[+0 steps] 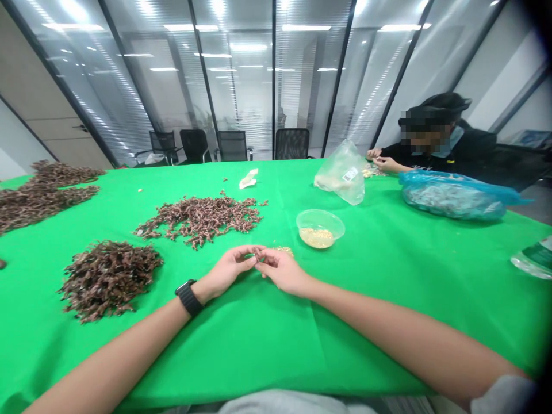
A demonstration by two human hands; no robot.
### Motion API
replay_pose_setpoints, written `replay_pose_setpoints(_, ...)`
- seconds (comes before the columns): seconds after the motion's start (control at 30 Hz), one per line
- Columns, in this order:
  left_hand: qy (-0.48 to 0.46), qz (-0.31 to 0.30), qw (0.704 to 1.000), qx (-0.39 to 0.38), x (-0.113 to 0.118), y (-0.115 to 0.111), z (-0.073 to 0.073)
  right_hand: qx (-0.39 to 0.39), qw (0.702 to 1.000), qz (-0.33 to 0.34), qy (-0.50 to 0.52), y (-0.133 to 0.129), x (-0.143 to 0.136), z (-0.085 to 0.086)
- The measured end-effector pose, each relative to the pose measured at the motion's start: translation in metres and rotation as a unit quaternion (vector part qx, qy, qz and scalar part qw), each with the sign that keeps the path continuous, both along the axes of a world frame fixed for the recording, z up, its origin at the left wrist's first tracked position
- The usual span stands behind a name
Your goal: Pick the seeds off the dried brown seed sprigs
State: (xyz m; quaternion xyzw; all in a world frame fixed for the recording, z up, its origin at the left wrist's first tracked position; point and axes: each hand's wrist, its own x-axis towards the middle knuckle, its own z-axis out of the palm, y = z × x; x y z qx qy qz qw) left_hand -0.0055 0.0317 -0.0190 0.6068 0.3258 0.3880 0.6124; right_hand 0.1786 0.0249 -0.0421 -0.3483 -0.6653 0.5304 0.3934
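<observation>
My left hand (234,266) and my right hand (282,269) meet over the green cloth, fingertips pinched together. Between them is a small dried brown twig-like piece (257,253), mostly covered by the fingers. Both hands grip it. Just behind the right hand lies a little heap of pale yellowish bits (284,250), partly hidden. A clear plastic bowl (319,221) stands beyond the right hand with more such bits at its bottom. To the left sit a dense dark pile of dried brown knobbly pieces (111,280) and, farther back, a looser spread of similar pieces (207,218).
More brown pieces (47,192) cover the far left. A clear bag with a label (342,172) and a full blue plastic bag (455,195) lie at the right. A white scrap (249,179) rests at the back. Another person (448,138) works at the far right corner.
</observation>
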Motion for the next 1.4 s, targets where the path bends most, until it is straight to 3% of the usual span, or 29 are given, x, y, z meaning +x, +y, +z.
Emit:
replay_pose_setpoints(0.33, -0.016, 0.009, 1.000, -0.021, -0.001, 0.003, -0.001, -0.006, 0.999, -0.011, -0.033, 0.001, 0.001, -0.004)
replay_pose_setpoints(0.8, -0.010, 0.112, 0.993, -0.025, 0.003, 0.001, -0.007, -0.054, 0.997, -0.031, -0.037, -0.004, 0.000, 0.006)
replay_pose_setpoints(1.03, 0.010, 0.134, 0.991, -0.003, 0.000, 0.004, -0.012, -0.045, 0.996, -0.050, -0.054, -0.003, -0.002, 0.002)
replay_pose_setpoints(1.4, 0.053, 0.169, 0.983, 0.040, 0.000, 0.003, -0.008, -0.047, 0.995, -0.051, -0.066, -0.004, 0.000, 0.001)
